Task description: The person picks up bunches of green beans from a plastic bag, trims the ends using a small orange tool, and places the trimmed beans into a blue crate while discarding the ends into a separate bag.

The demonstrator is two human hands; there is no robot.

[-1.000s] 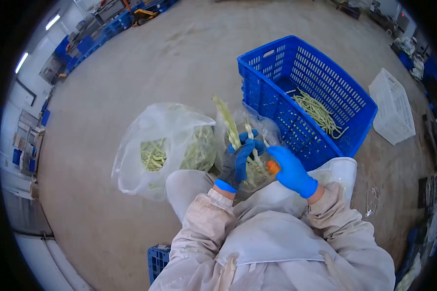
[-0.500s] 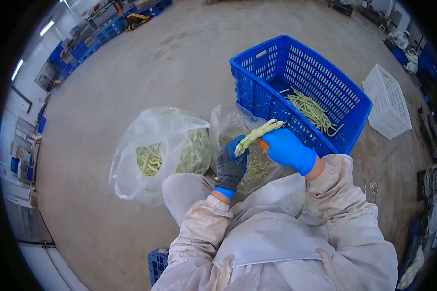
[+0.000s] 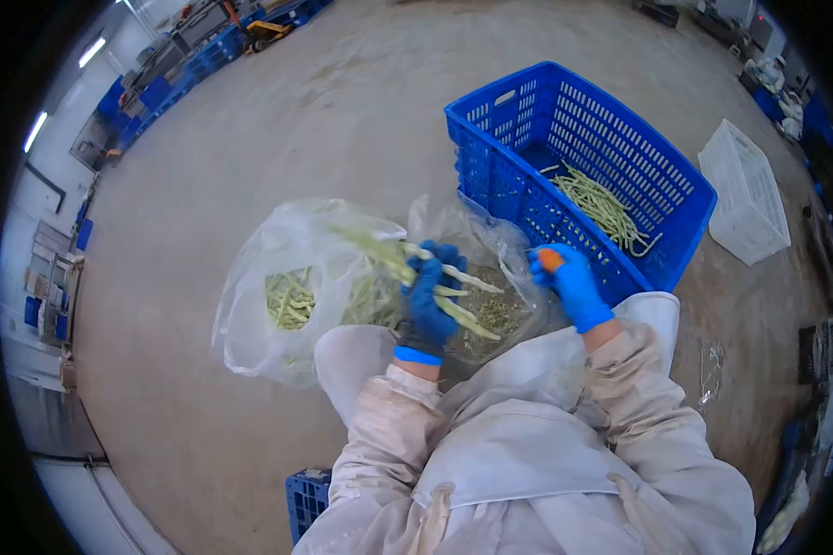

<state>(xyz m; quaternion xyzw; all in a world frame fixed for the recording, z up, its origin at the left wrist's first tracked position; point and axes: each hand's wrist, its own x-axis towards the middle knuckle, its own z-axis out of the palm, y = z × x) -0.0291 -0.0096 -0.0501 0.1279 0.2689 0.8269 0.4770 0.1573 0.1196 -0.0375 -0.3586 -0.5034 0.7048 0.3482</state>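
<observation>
In my left hand (image 3: 430,301), gloved in grey and blue, is a loose bunch of pale green beans (image 3: 473,320); the fingers are closed round it and some pods stick out on both sides. The upper left ends are blurred by motion. My right hand (image 3: 576,289), in a blue glove, is closed round a small orange tool (image 3: 550,260); only its orange part shows. Between my hands, below them, lies an open clear plastic bag (image 3: 520,242) with small green trimmings (image 3: 498,314). A translucent bag (image 3: 242,319) of green beans stands to the left.
A large blue crate (image 3: 500,176) ahead to the right holds long green beans (image 3: 602,205). Beyond it stands a white crate (image 3: 745,194). Blue plastic (image 3: 307,499) shows beside my seat. People in white (image 3: 790,116) are far off at the right.
My hands have come apart. The left has turned, so the bunch now fans out and points down to the right. The right has drawn away to the right with the orange tool.
</observation>
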